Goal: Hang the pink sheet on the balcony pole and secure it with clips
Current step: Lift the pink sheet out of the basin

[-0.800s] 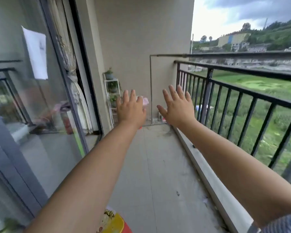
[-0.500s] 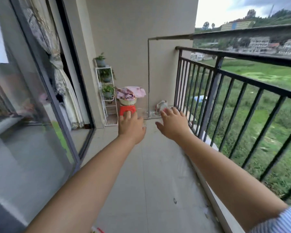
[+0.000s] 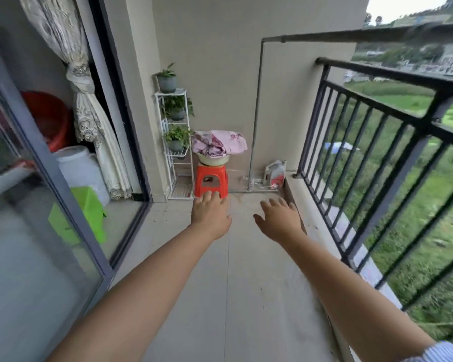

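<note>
On my far left the sliding glass door (image 3: pixel 37 205) runs along the balcony, and through it I can see a red tub (image 3: pixel 50 118), a white barrel (image 3: pixel 81 168) and something bright green (image 3: pixel 87 212) low down. Beside the door frame a patterned curtain (image 3: pixel 89 108) hangs tied in a knot.

Further along, against the end wall, a white wire rack (image 3: pixel 175 152) holds three potted plants (image 3: pixel 178 137), one on top and two on the shelves below. Just right of the rack stands a red plastic stool (image 3: pixel 211 180) with a pale basin (image 3: pixel 213 160) on it, and the pink sheet (image 3: pixel 220 143) lies bundled in that basin, spilling over its rim.

My left hand (image 3: pixel 211 215) is stretched out in front of me, palm down, fingers straight and close together, holding nothing; in this view its fingertips overlap the foot of the stool, though I cannot tell whether they touch it. My right hand (image 3: pixel 280 220) reaches out beside it, fingers loosely spread, thumb out, also holding nothing, above the tiled floor (image 3: pixel 233 296).

Behind it a small bag (image 3: pixel 275 173) leans in the corner. The balcony pole (image 3: pixel 338 37) runs overhead from a thin upright pipe (image 3: pixel 255 113), bare. On my right is the dark railing (image 3: pixel 377 142), with green fields beyond.
</note>
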`<action>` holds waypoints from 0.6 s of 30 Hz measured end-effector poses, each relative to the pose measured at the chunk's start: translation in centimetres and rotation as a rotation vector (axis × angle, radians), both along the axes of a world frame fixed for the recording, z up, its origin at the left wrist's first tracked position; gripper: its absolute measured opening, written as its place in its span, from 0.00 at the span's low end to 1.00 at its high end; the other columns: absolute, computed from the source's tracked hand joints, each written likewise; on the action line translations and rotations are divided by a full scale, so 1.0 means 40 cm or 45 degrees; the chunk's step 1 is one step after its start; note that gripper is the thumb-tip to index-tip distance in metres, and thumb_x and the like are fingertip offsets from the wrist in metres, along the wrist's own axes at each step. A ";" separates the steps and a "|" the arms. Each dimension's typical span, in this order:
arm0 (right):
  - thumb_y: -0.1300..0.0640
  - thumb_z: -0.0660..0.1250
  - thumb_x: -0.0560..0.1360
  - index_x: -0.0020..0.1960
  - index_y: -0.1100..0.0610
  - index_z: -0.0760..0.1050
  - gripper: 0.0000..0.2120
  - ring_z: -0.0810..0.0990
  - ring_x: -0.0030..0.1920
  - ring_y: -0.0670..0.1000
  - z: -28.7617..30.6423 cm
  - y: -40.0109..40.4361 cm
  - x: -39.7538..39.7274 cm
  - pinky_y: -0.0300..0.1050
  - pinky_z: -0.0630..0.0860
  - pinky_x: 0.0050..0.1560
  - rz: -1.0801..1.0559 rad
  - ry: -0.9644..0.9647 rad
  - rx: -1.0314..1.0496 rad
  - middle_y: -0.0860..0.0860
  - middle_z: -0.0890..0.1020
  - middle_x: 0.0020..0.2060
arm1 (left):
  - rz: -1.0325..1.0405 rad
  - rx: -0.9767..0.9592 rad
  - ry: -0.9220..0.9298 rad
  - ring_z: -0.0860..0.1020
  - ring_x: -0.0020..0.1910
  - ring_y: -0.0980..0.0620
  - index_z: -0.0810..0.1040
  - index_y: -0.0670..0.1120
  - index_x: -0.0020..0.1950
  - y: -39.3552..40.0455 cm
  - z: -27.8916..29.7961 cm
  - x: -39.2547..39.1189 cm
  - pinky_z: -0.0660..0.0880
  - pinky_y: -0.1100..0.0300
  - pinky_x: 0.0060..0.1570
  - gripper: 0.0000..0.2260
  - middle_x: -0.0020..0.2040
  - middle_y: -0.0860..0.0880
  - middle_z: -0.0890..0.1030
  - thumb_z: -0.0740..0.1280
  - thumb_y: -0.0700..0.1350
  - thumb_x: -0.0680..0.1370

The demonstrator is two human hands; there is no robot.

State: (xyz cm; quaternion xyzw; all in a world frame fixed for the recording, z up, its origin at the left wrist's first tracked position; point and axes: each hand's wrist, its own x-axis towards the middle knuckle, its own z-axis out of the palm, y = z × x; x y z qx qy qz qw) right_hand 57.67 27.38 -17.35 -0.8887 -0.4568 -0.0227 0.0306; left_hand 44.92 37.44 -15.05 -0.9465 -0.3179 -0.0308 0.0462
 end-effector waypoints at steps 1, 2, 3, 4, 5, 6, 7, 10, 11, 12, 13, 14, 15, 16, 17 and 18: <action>0.45 0.54 0.75 0.60 0.56 0.67 0.20 0.66 0.64 0.58 -0.009 0.068 0.053 0.55 0.63 0.63 0.008 0.002 -0.005 0.56 0.73 0.60 | 0.003 -0.007 -0.005 0.64 0.66 0.43 0.67 0.43 0.64 0.065 -0.008 0.053 0.64 0.48 0.62 0.19 0.65 0.42 0.68 0.58 0.51 0.77; 0.45 0.54 0.75 0.60 0.56 0.67 0.20 0.66 0.65 0.58 -0.012 0.124 0.099 0.55 0.62 0.64 0.009 0.006 -0.001 0.56 0.72 0.62 | 0.005 -0.013 -0.010 0.63 0.67 0.43 0.67 0.43 0.65 0.122 -0.015 0.099 0.64 0.48 0.62 0.19 0.66 0.42 0.67 0.58 0.51 0.77; 0.45 0.54 0.75 0.61 0.56 0.67 0.20 0.65 0.66 0.57 -0.012 0.195 0.155 0.56 0.61 0.65 0.008 0.017 0.002 0.56 0.71 0.63 | 0.002 -0.016 -0.011 0.62 0.68 0.43 0.66 0.43 0.65 0.193 -0.019 0.156 0.63 0.47 0.63 0.20 0.68 0.42 0.66 0.58 0.51 0.77; 0.45 0.54 0.75 0.62 0.56 0.67 0.21 0.64 0.67 0.57 -0.008 0.263 0.209 0.57 0.60 0.67 0.006 0.027 0.004 0.56 0.70 0.65 | 0.000 -0.019 -0.010 0.60 0.69 0.42 0.65 0.43 0.66 0.261 -0.021 0.212 0.62 0.47 0.64 0.20 0.69 0.41 0.64 0.57 0.51 0.77; 0.44 0.54 0.75 0.63 0.56 0.66 0.22 0.63 0.68 0.57 -0.003 0.327 0.262 0.57 0.59 0.68 0.006 0.031 -0.005 0.56 0.69 0.66 | -0.002 -0.016 -0.003 0.60 0.70 0.42 0.65 0.43 0.66 0.325 -0.022 0.267 0.62 0.47 0.65 0.20 0.70 0.41 0.64 0.57 0.50 0.77; 0.44 0.54 0.75 0.64 0.55 0.65 0.22 0.63 0.68 0.57 0.001 0.389 0.314 0.57 0.58 0.68 0.010 0.033 -0.017 0.56 0.68 0.66 | -0.003 -0.013 0.007 0.60 0.70 0.42 0.65 0.43 0.66 0.387 -0.022 0.321 0.62 0.47 0.65 0.20 0.69 0.41 0.64 0.57 0.50 0.77; 0.45 0.54 0.75 0.64 0.55 0.65 0.22 0.63 0.68 0.58 0.004 0.438 0.359 0.57 0.59 0.68 0.017 0.029 -0.019 0.57 0.68 0.66 | -0.001 -0.011 0.007 0.60 0.69 0.42 0.66 0.43 0.66 0.436 -0.020 0.365 0.62 0.48 0.64 0.19 0.68 0.41 0.65 0.57 0.50 0.77; 0.45 0.54 0.75 0.66 0.56 0.63 0.23 0.64 0.67 0.58 0.009 0.600 0.516 0.56 0.59 0.68 0.039 0.026 0.002 0.56 0.69 0.65 | 0.004 -0.047 0.009 0.63 0.67 0.43 0.67 0.43 0.65 0.597 -0.024 0.522 0.64 0.49 0.62 0.19 0.66 0.42 0.68 0.58 0.50 0.77; 0.45 0.55 0.75 0.66 0.56 0.63 0.23 0.64 0.67 0.57 0.005 0.652 0.570 0.56 0.59 0.68 0.041 0.025 0.007 0.56 0.70 0.65 | -0.002 -0.051 0.025 0.63 0.67 0.43 0.67 0.43 0.64 0.651 -0.030 0.573 0.64 0.49 0.62 0.19 0.65 0.42 0.68 0.58 0.50 0.77; 0.46 0.54 0.75 0.66 0.56 0.63 0.23 0.64 0.66 0.57 0.000 0.696 0.617 0.55 0.60 0.67 0.037 0.021 0.006 0.56 0.70 0.65 | -0.007 -0.049 0.036 0.63 0.67 0.43 0.67 0.43 0.64 0.699 -0.039 0.617 0.64 0.49 0.62 0.19 0.65 0.42 0.68 0.58 0.51 0.77; 0.46 0.54 0.75 0.66 0.56 0.63 0.23 0.64 0.66 0.58 -0.007 0.755 0.675 0.55 0.60 0.67 0.026 0.027 0.002 0.56 0.71 0.64 | -0.014 -0.053 0.045 0.63 0.67 0.43 0.67 0.43 0.65 0.759 -0.049 0.673 0.64 0.49 0.62 0.19 0.65 0.42 0.68 0.58 0.51 0.77; 0.46 0.55 0.75 0.65 0.56 0.64 0.22 0.65 0.66 0.58 -0.017 0.813 0.732 0.55 0.61 0.66 0.010 0.037 0.002 0.56 0.71 0.63 | -0.018 -0.064 0.043 0.62 0.68 0.43 0.67 0.43 0.65 0.819 -0.059 0.726 0.64 0.49 0.62 0.19 0.66 0.42 0.67 0.58 0.51 0.77; 0.46 0.55 0.75 0.64 0.56 0.65 0.21 0.65 0.66 0.58 -0.028 0.876 0.791 0.54 0.61 0.65 0.001 0.044 0.011 0.56 0.72 0.63 | -0.017 -0.071 0.037 0.62 0.68 0.43 0.66 0.44 0.66 0.883 -0.069 0.783 0.64 0.48 0.63 0.20 0.67 0.42 0.66 0.58 0.51 0.77; 0.46 0.55 0.75 0.62 0.56 0.66 0.20 0.66 0.65 0.58 -0.039 0.944 0.853 0.54 0.62 0.64 0.004 0.053 0.021 0.56 0.72 0.62 | -0.014 -0.080 0.030 0.61 0.69 0.43 0.65 0.44 0.66 0.950 -0.079 0.842 0.63 0.48 0.63 0.20 0.68 0.42 0.66 0.57 0.50 0.77; 0.46 0.56 0.75 0.61 0.56 0.67 0.20 0.66 0.65 0.57 -0.050 0.999 0.902 0.54 0.63 0.63 0.013 0.065 0.026 0.56 0.73 0.61 | -0.004 -0.086 0.023 0.61 0.69 0.43 0.65 0.44 0.66 1.007 -0.088 0.888 0.63 0.48 0.64 0.20 0.68 0.42 0.66 0.58 0.50 0.77; 0.46 0.56 0.74 0.61 0.56 0.67 0.20 0.66 0.64 0.57 -0.062 1.067 0.962 0.54 0.64 0.62 0.027 0.086 0.030 0.56 0.73 0.60 | 0.009 -0.086 0.022 0.62 0.69 0.44 0.65 0.44 0.66 1.074 -0.096 0.946 0.63 0.48 0.64 0.20 0.68 0.43 0.66 0.58 0.50 0.77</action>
